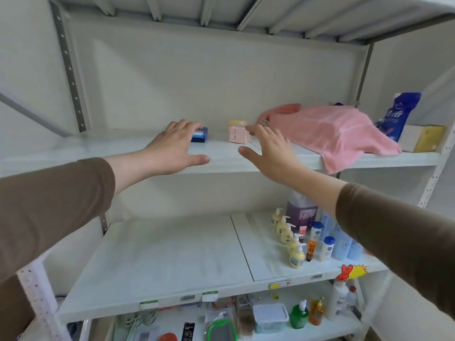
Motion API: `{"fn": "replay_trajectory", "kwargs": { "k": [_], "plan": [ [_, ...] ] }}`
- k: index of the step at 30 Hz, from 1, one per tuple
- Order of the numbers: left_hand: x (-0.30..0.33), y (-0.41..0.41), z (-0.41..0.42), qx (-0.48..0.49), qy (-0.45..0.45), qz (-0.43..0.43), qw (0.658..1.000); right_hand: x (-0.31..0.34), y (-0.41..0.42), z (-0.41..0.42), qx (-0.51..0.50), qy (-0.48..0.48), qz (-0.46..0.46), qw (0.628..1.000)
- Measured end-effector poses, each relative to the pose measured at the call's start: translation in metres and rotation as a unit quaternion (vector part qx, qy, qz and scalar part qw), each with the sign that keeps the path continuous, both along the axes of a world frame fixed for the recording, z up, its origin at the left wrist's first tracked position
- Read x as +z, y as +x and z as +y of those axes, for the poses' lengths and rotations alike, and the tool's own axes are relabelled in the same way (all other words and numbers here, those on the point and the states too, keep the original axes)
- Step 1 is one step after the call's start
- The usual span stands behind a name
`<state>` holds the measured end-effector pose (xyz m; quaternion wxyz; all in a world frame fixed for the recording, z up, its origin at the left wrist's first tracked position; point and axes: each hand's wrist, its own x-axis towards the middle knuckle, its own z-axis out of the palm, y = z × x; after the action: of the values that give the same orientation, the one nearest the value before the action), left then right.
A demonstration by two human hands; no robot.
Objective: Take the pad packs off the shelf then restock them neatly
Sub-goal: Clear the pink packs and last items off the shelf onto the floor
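White metal shelving (221, 158) against a pale wall, three tiers in sight. On the upper tier, toward the back: a small blue pad pack (200, 135) at the left hand's fingertips, and two pale pink pad packs (237, 134), stacked one on the other, just beside the right hand's fingertips. Left hand (172, 146) stretched palm down over the shelf, fingers spread wide, thumb out along the front edge, gripping nothing; contact with the blue pack too close to call. Right hand (269, 151) likewise flat and wide, thumb splayed, holding nothing. Brown sleeves on both forearms. Farther right on the same tier: a rumpled pink towel (334, 134) draped over something and hanging past the front edge, a blue plastic refill pouch (398, 114) standing behind it, a white and yellow box (421, 139) at the far end. Middle tier bare on the left, with yellow pump bottles (290, 238) in a row and pale blue bottles (342, 242) crowded at the right. Bottom tier cluttered with a clear plastic tub (270, 316), a green pump bottle (299, 315) and an orange one (317, 312).
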<state>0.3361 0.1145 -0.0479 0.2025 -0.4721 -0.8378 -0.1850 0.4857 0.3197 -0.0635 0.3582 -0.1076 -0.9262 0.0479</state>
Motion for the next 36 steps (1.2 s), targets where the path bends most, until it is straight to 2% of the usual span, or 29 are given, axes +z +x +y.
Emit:
{"fn": "replay_trajectory", "kwargs": {
  "k": [6,19,24,30,33,36],
  "plan": [
    [0.016,-0.056,0.036,0.053,0.000,-0.008,0.999,0.019,-0.068,0.057,0.020,-0.050,-0.003,0.999],
    [0.022,-0.172,0.133,0.102,-0.043,-0.035,0.993,0.069,-0.186,0.153,0.025,-0.033,-0.039,0.998],
    [0.025,-0.198,0.177,0.122,-0.038,-0.054,0.990,0.088,-0.226,0.213,0.045,-0.070,-0.111,0.990],
    [0.025,-0.211,0.215,0.150,-0.052,-0.071,0.985,0.081,-0.259,0.268,0.066,-0.096,-0.202,0.973],
    [0.023,-0.220,0.220,0.186,-0.081,-0.082,0.976,0.073,-0.276,0.282,0.072,-0.085,-0.256,0.960],
    [0.017,-0.231,0.218,0.239,-0.125,-0.093,0.958,0.067,-0.284,0.287,0.105,-0.119,-0.309,0.938]
  ]
}}
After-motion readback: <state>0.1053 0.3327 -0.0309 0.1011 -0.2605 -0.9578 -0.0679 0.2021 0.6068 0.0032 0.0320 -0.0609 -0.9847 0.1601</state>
